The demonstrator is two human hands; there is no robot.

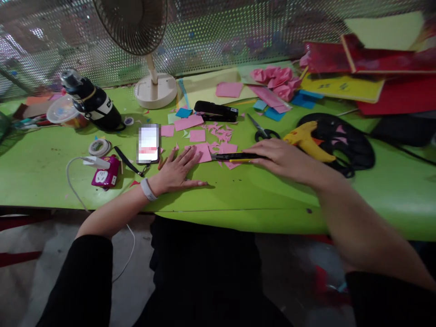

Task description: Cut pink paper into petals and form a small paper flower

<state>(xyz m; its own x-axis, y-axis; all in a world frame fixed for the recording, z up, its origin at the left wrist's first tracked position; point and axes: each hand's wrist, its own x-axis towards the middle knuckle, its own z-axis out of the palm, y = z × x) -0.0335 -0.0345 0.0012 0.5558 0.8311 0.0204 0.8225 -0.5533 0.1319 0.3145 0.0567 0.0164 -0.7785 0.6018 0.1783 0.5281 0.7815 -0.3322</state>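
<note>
My left hand (175, 172) lies flat on the green table (211, 195), fingers spread. Its fingertips rest on the edge of a pink paper square (203, 153). My right hand (275, 156) is closed on what looks like a black utility knife (235, 156), with a yellow strip along its lower side. The thin tip points left and reaches the right edge of that pink square. More pink paper (228, 148) lies partly under the knife. Small pink scraps (220, 131) are scattered just behind. Scissors with black handles (262, 131) lie behind my right hand.
A black stapler (216, 111) and a phone (148, 143) lie behind my left hand. Leftward are a purple socket adapter (106, 172), a tape roll (99, 147) and a black bottle (97, 106). A fan (155, 93) stands behind; a yellow glue gun (308, 138) lies at right.
</note>
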